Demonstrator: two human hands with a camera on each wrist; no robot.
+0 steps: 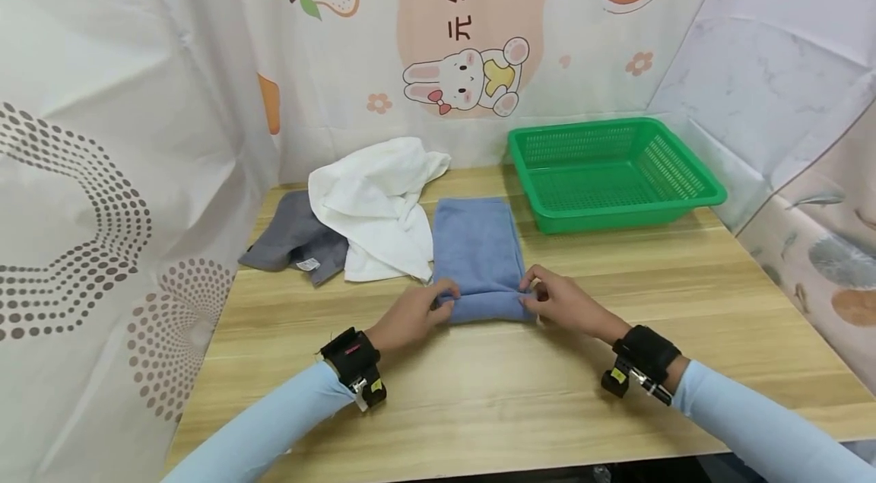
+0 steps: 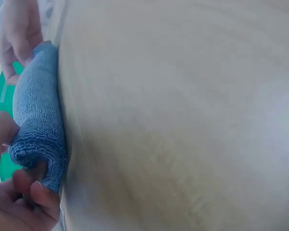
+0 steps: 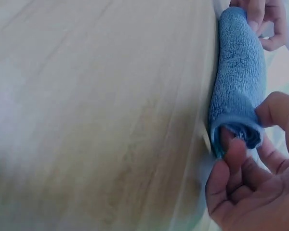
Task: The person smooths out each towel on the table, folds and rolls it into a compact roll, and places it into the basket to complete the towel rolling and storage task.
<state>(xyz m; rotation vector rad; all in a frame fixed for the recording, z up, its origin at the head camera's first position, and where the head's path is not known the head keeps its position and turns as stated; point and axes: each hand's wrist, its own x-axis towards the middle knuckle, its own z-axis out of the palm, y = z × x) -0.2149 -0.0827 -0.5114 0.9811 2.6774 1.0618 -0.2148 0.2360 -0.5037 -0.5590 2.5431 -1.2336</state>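
Observation:
A blue towel (image 1: 479, 247) lies lengthwise on the table, its near end rolled into a thick fold. My left hand (image 1: 414, 312) pinches the left end of that roll, and my right hand (image 1: 564, 304) pinches the right end. In the left wrist view, the left hand (image 2: 19, 202) has fingertips tucked into the open end of the rolled towel (image 2: 38, 101). The right wrist view has the right hand (image 3: 260, 178) doing likewise, thumb on the outside of the roll (image 3: 238, 67). The far part of the towel lies flat.
A crumpled white towel (image 1: 376, 209) lies just left of the blue one, partly over a dark grey cloth (image 1: 290, 232) with a white label. At the back right stands a green plastic basket (image 1: 616, 217). Behind the wooden table (image 1: 479, 407) hangs a printed curtain (image 1: 356, 80).

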